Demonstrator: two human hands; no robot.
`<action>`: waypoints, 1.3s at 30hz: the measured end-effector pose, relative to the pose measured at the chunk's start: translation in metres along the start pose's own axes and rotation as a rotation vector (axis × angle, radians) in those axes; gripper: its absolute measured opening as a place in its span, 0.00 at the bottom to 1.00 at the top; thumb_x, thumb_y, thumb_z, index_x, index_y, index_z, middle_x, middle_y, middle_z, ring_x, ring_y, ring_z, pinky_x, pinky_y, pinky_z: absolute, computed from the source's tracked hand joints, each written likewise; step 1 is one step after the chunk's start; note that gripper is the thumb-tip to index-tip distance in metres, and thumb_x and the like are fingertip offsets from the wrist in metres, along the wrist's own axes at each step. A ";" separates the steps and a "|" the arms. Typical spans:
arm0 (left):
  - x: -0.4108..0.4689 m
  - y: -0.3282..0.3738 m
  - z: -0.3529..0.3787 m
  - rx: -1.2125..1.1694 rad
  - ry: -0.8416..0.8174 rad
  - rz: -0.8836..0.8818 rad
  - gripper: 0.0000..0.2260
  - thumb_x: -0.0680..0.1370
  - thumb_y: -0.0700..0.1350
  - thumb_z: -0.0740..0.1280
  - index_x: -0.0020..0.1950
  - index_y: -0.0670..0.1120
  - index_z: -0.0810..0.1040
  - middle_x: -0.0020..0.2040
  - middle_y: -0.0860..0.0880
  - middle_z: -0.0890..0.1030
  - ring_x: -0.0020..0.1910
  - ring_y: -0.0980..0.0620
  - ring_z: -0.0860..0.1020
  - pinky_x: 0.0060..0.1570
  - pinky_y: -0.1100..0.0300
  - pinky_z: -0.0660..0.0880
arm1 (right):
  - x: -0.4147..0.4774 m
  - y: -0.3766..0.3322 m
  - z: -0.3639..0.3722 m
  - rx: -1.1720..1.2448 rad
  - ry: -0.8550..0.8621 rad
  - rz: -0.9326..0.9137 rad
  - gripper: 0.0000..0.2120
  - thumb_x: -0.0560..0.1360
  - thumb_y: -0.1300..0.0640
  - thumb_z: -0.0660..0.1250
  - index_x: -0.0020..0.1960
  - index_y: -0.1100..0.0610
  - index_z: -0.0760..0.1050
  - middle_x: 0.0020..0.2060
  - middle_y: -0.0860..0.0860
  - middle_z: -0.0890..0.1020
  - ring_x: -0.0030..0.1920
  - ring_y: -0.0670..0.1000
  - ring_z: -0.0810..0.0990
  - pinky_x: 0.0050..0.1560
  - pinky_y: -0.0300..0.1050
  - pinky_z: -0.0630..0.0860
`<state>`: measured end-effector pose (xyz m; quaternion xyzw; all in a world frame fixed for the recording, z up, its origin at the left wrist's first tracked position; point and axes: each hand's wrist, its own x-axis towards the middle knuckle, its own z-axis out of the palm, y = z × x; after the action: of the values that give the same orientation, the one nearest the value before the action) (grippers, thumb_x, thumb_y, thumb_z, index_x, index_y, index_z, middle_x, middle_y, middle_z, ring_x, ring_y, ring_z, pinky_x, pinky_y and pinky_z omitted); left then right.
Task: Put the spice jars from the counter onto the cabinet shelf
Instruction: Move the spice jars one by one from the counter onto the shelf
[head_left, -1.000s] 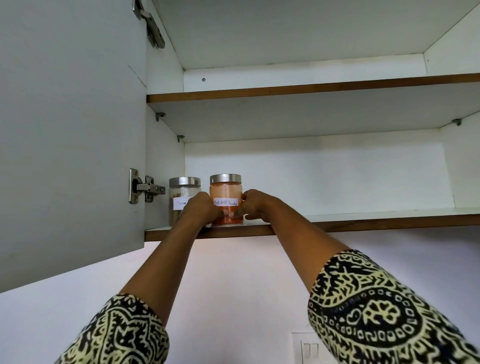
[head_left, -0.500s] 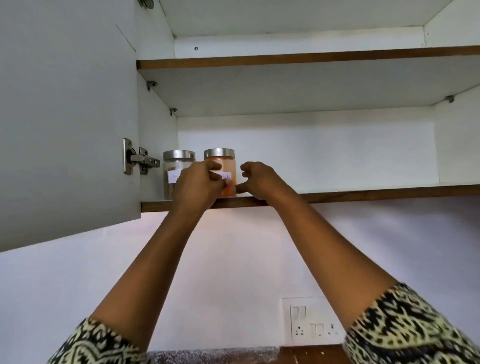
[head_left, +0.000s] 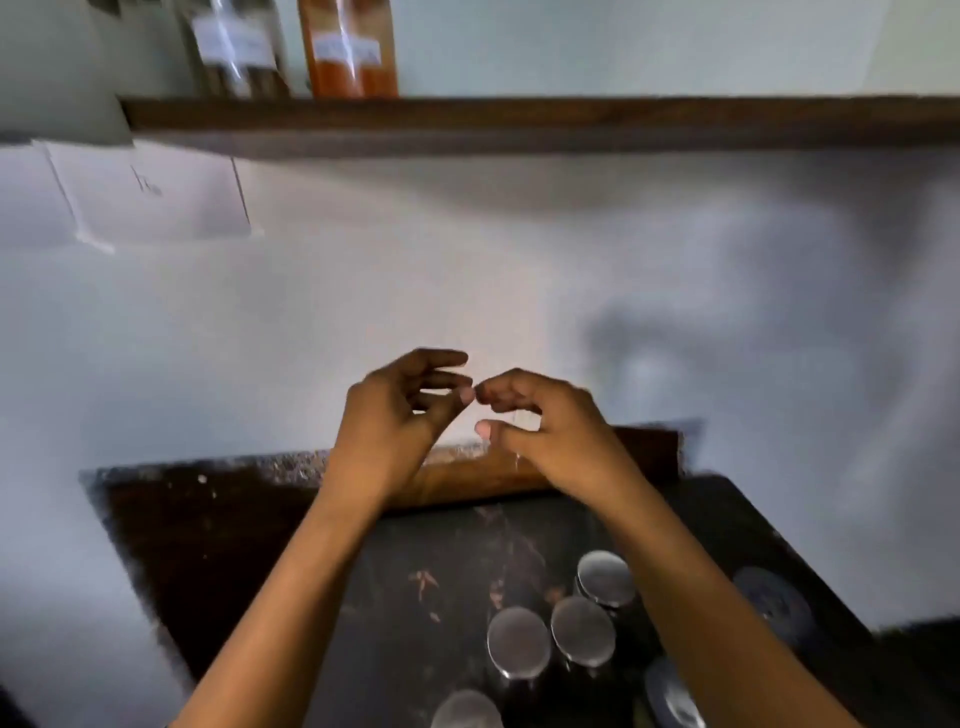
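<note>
"Hovering over the back edge of the counter (head_left: 208, 545), the left hand (head_left: 395, 410) and right hand (head_left: 545, 431): gripping anything?"

"Nothing. Both are released, fingers loosely curled, fingertips nearly meeting."

"And the spice jars?"

"Two stand at the left end of the cabinet shelf (head_left: 571, 117), by its front edge: an orange jar (head_left: 348, 47) just right of a clear jar (head_left: 236, 49), both blurred. Five steel-lidded jars (head_left: 518, 642) cluster toward the counter's front right. A dark round thing (head_left: 774, 605), too blurred to name, sits near the right edge."
</note>
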<state>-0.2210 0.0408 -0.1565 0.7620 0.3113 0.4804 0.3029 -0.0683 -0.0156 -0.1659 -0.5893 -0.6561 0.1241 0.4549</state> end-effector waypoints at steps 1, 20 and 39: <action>-0.012 -0.014 0.009 -0.006 -0.050 -0.036 0.12 0.73 0.40 0.72 0.53 0.54 0.79 0.46 0.54 0.85 0.42 0.62 0.82 0.44 0.70 0.77 | -0.012 0.014 0.008 0.028 -0.022 0.048 0.13 0.70 0.55 0.73 0.55 0.49 0.78 0.50 0.42 0.82 0.52 0.42 0.80 0.56 0.37 0.76; -0.181 -0.172 0.076 0.657 -1.024 -0.423 0.46 0.70 0.52 0.73 0.78 0.48 0.46 0.76 0.49 0.59 0.72 0.49 0.63 0.69 0.57 0.64 | -0.175 0.143 0.156 -0.288 -0.561 0.450 0.42 0.70 0.55 0.71 0.76 0.50 0.51 0.74 0.50 0.61 0.69 0.54 0.68 0.68 0.49 0.67; -0.023 -0.030 0.036 0.134 -0.384 -0.015 0.35 0.59 0.55 0.79 0.65 0.57 0.73 0.52 0.66 0.78 0.52 0.71 0.76 0.50 0.74 0.74 | -0.060 0.058 -0.024 0.335 -0.143 0.266 0.35 0.61 0.55 0.77 0.67 0.50 0.70 0.59 0.44 0.80 0.58 0.43 0.79 0.58 0.41 0.77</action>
<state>-0.2014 0.0361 -0.2043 0.8558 0.2846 0.3020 0.3089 -0.0185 -0.0614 -0.2204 -0.5765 -0.5735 0.3316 0.4784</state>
